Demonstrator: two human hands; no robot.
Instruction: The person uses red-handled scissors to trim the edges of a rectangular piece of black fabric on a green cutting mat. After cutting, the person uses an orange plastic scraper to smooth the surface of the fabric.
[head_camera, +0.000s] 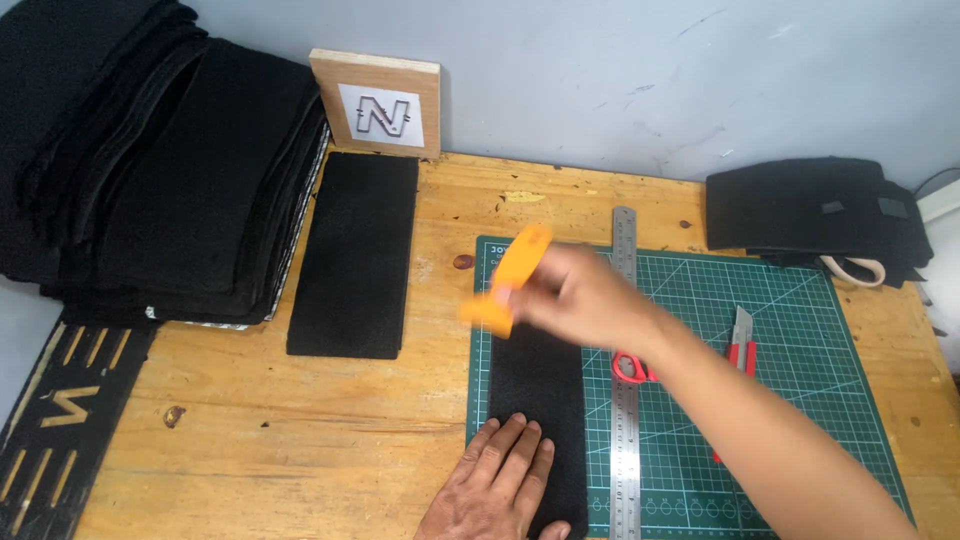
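While the left hand lies flat, fingers together, pinning the black fabric strip to the green cutting mat on the counter, probably against sliding, the right hand has its fingers clamped on a blurred orange tool above it, beside the steel ruler.

One sign: a square plywood plaque leaning against the grey wall at the table's back edge, carrying a white square label with a dark outlined mark. No packages or screens.
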